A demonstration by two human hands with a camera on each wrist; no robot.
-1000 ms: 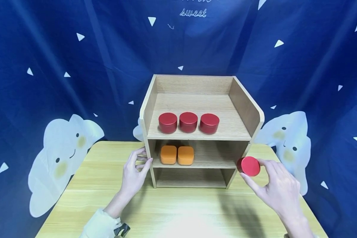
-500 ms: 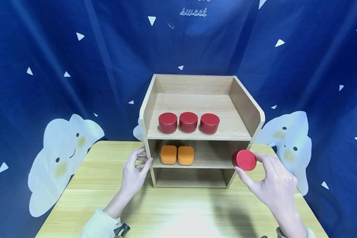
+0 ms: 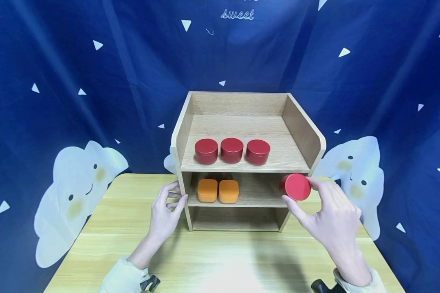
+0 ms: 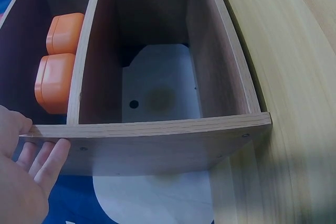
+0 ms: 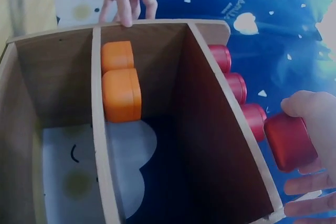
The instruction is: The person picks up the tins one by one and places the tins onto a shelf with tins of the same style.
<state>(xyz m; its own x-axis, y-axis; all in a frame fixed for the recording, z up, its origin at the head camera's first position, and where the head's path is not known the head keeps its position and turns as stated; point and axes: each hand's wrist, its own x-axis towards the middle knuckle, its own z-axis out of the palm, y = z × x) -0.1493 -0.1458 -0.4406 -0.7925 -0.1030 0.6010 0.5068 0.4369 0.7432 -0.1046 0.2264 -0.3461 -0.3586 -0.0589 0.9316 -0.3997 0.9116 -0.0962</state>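
My right hand holds a red round tin between thumb and fingers. The tin is tilted with its flat lid toward the head camera, overlapping the right end of the middle shelf in that view. In the right wrist view the held tin is close to the upper board's front edge. My left hand grips the left side panel of the wooden shelf unit, thumb at the front edge and fingers along the outer face. Three red tins line the front of the top shelf.
Two orange rounded-square boxes sit side by side toward the left of the middle shelf. Raised sides and a back board bound the top shelf. The unit stands on a light wooden table before a blue curtain.
My right hand has moved up and to the left, carrying the red tin from outside the unit's right side to over the middle shelf's right end. The left hand stays still.
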